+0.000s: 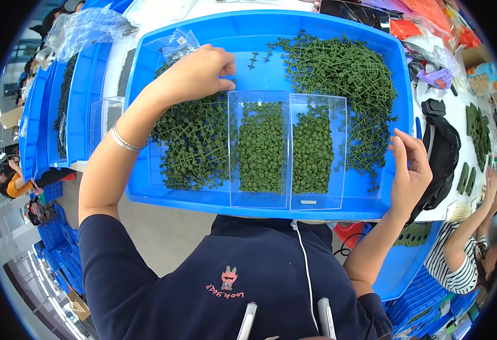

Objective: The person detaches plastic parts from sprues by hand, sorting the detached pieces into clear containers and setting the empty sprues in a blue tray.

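Note:
A large blue tray (203, 199) lies in front of me with dark green plastic parts in it. My left hand (197, 73) reaches over the left pile of green parts (194, 144), its fingers curled and thumb apart, with nothing visible between them. My right hand (411, 170) is at the tray's right edge, beside the right pile of branched green parts (345, 65). Its thumb and forefinger come together; anything between them is too small to make out. Two clear boxes, the left box (235, 199) and the right box (339, 199), hold small round green pieces.
A clear plastic bag (177, 44) lies in the tray's upper left corner. More blue trays (92, 85) stand at left. On the right are a black bag (444, 153) and flat green parts (476, 127). A person in striped clothing (455, 258) works at the right.

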A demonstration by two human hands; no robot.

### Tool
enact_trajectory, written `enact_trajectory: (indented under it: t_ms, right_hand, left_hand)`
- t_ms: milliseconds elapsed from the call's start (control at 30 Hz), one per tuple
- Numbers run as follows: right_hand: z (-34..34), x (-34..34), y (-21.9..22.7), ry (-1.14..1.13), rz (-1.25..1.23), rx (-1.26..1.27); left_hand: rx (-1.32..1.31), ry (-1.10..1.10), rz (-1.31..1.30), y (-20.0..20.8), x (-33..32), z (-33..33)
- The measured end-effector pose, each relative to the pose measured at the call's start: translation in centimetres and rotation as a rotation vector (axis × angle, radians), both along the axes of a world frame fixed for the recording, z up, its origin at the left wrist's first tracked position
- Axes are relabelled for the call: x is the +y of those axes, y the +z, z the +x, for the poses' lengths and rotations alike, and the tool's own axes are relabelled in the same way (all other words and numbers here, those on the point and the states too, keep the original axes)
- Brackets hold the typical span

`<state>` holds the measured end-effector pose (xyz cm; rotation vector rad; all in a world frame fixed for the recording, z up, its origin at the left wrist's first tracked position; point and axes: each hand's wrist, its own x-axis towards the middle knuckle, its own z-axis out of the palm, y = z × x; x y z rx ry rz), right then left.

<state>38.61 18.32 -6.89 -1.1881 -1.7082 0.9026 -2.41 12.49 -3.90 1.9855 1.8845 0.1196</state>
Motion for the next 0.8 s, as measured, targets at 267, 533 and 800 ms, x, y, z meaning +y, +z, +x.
enact_trajectory:
  t_ms: [267, 533, 800]
  right_hand:
    - [-0.1, 0.0, 0.1, -0.002, 0.022, -0.058]
    - [-0.3, -0.4, 0.2, 0.027, 0.062, -0.110]
    - [-1.3, -2.6, 1.2, -0.003, 0.007, -0.008]
  left_hand:
    - [-0.076, 0.044, -0.177, -0.2, -0.3, -0.9]
    - [-0.357, 0.168, 0.016, -1.6, -1.4, -2.0]
    - [-0.630, 0.345, 0.153, 1.3, -2.0, -1.4]
